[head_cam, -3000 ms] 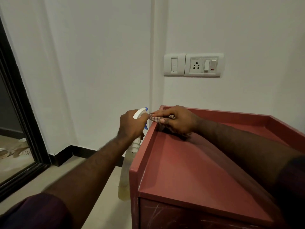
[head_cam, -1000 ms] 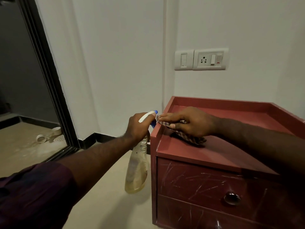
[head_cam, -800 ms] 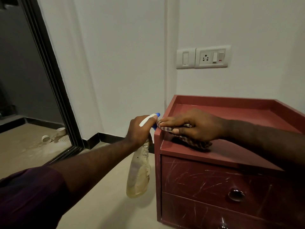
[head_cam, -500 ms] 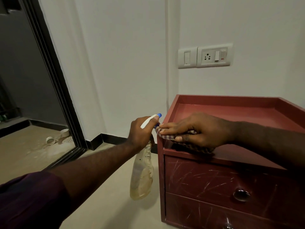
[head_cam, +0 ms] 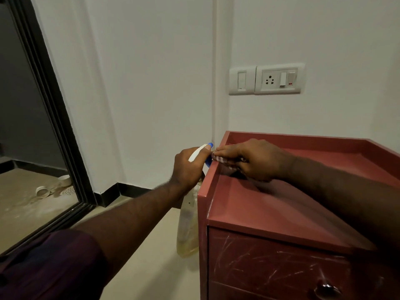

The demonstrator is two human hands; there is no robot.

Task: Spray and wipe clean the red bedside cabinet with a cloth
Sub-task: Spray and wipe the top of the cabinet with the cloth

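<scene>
The red bedside cabinet (head_cam: 270, 211) stands in the wall corner, with a raised rim round its top and scratched drawer fronts below. My right hand (head_cam: 253, 159) holds a checked cloth (head_cam: 218, 158) against the cabinet's left rim, about halfway along it. My left hand (head_cam: 187, 167) grips the neck of a spray bottle (head_cam: 187, 230) just left of the cabinet. The bottle has a white and blue head and hangs down beside the cabinet's left side. The two hands nearly touch.
A white switch and socket plate (head_cam: 267, 80) is on the wall above the cabinet. A black-framed doorway (head_cam: 52, 118) is at the left, with small white rings (head_cam: 42, 191) on the floor beyond. Beige floor (head_cam: 151, 267) lies left of the cabinet.
My right hand has slid the cloth along the left rim from the front corner towards the wall. My left hand with the bottle has kept alongside it. The camera has risen.
</scene>
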